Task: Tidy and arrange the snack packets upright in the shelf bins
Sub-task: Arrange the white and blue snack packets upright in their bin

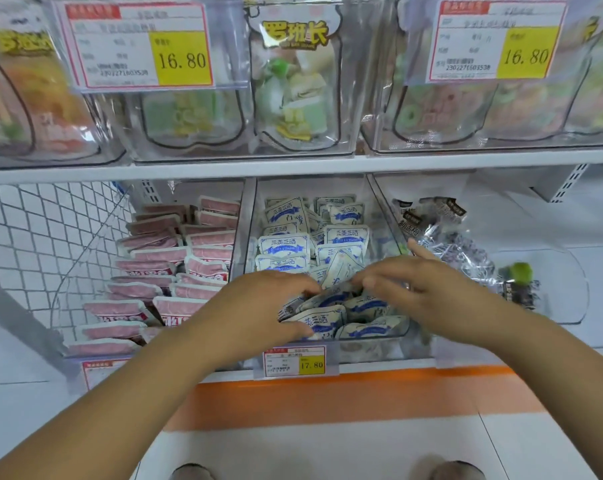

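Tidying 三蒸三晒 packets (322, 320) in the middle bin (244, 220).
Clutching those at its front with left grip (258, 306) and right grip (424, 292); priced 17.80 on the tag (294, 362) below it, 16.80 on upper tags (140, 46).

Both arms are bare right up to the frame's borders: the left forearm (126, 403) fills the lower left corner, the right forearm (542, 351) the lower right. The left hand (258, 303) and the right hand (421, 289), at mid-frame, are bare as well. A short, pale nail shows on the right hand's thumb. At the bottom border sit two rounded toe caps — one left of centre (192, 472), one right of centre (457, 470) — dull grey-brown and too blurred to tell the kind of footwear.
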Demonstrator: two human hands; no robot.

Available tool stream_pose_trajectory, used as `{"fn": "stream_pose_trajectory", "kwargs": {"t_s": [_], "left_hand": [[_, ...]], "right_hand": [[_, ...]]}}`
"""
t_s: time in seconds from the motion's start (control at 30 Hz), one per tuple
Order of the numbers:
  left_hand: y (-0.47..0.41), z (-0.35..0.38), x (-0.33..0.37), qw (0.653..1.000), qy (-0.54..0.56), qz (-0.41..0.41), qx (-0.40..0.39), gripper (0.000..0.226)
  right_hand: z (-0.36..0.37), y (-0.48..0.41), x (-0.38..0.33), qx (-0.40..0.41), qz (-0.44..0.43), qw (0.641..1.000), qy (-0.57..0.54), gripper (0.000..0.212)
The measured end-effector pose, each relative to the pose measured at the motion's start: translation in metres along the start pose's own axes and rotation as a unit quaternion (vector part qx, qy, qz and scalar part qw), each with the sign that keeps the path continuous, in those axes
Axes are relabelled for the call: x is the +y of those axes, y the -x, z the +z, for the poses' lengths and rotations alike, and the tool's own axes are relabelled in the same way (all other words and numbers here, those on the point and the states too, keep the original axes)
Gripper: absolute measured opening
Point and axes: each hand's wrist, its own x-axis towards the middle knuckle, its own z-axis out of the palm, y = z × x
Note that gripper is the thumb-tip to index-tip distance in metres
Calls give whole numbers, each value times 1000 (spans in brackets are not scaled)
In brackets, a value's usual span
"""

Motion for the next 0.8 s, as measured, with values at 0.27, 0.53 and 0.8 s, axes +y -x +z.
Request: {"fn": "stream_pose_trajectory", "kwargs": {"t_s": [0.27, 0.53, 0.8], "left_hand": [[-8, 16, 4, 997, -71, 32, 25, 39], [-6, 24, -8, 989, -98, 79, 72, 37], [2, 21, -27, 978, -166, 62, 109, 60]], "right_hand": [[-20, -44, -7, -114, 5, 984, 134, 28], [2, -108, 1, -201, 37, 929, 310, 54], [-3, -110, -9, -228, 43, 940, 251, 63]]}}
